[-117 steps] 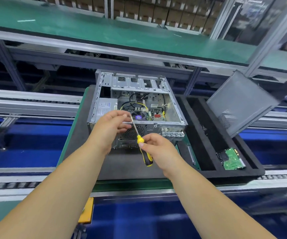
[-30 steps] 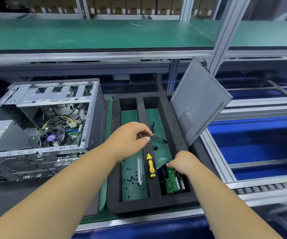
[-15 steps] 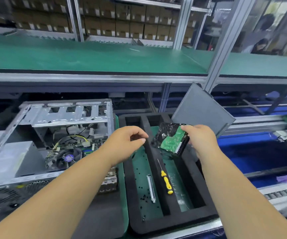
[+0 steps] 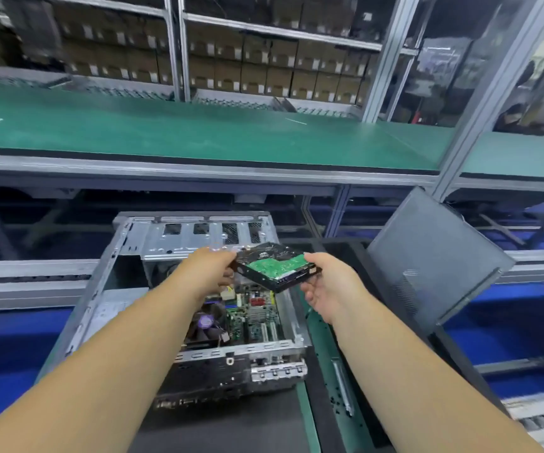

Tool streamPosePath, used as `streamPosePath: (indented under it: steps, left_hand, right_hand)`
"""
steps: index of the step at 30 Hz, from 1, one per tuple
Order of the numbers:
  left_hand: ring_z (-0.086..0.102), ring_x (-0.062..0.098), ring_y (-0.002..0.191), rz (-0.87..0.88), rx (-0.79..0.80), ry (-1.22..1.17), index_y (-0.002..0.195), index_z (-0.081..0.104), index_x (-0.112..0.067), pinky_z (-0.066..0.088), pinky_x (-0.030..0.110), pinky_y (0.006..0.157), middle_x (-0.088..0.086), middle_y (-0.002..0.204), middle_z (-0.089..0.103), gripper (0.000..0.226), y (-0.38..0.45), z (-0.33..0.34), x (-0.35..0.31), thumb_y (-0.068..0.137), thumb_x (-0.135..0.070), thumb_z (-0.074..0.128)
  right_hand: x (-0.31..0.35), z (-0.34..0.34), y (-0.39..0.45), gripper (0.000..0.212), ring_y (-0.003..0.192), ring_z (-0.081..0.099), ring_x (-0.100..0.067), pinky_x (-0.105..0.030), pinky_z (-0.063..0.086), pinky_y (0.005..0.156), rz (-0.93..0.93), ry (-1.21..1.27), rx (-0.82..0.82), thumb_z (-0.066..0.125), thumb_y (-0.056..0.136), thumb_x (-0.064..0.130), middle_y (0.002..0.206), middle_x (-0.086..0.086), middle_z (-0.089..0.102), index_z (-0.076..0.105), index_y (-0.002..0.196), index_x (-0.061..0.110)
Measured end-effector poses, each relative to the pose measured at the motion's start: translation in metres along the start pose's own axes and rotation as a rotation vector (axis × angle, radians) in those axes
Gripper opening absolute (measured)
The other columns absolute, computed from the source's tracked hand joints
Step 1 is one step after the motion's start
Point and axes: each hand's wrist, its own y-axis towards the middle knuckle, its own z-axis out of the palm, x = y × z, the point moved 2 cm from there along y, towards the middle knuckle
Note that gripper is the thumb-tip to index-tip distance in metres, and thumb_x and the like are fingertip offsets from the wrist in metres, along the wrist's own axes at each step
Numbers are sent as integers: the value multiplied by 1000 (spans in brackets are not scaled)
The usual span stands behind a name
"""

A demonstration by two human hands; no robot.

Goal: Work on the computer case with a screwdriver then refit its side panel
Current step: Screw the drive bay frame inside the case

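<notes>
While the open computer case (image 4: 195,308) lies on its side on the dark mat of the desk (image 4: 231,426), both hands hold a hard drive (image 4: 275,268) in the air above its upper right corner. The left hand (image 4: 210,271) pinches the drive's left end, its fingers curled round that edge. The right hand (image 4: 328,282) grips the right end from beneath, thumb on the upper edge near the green circuit board, fingers curled under. The drive sits tilted, green board facing up, its near edge lower than its far edge.

The case's open side faces up, showing the motherboard (image 4: 251,315) and a fan with a purple centre (image 4: 206,322). At 12 o'clock inside the case runs the perforated drive bracket (image 4: 195,235), just beyond the left hand. The case's near edge carries the rear port plate (image 4: 277,371) at 6 o'clock. Free air lies above the motherboard, under the drive.

At 3 o'clock from the case stands the side panel (image 4: 434,259), leaning upright and tilted in the black foam tray (image 4: 321,416), well apart from the case opening. A thin metal strip (image 4: 341,384) lies in the tray's green-floored slot at 5 o'clock, with small dark specks scattered round it. The screwdriver cannot be seen here; the right forearm covers much of the tray.

Beyond the case, at 12 o'clock, a green shelf (image 4: 198,132) runs across, with stacked cartons (image 4: 264,73) behind it.
</notes>
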Motion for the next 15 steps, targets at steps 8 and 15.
streamPosePath:
  steps: [8, 15]
  left_hand:
    - [71, 24, 65, -352, 197, -200, 107, 54, -7, 57, 33, 54, 16, 94, 68, 16, 24, -23, 20, 97, -19, 56]
    - [64, 25, 83, -428, 228, -217, 113, 51, -4, 53, 37, 71, 17, 115, 60, 15, 50, -22, 38, 99, -5, 48]
  right_hand:
    - [-32, 57, 2, 11, 61, 57, -21, -20, 45, 37, 136, 3, 23, 59, 99, 13, 85, -14, 64, 59, 102, 3]
    - [-44, 62, 0, 10, 63, 55, -21, -25, 45, 51, 191, -16, -56, 58, 99, 12, 81, -14, 62, 58, 95, 3]
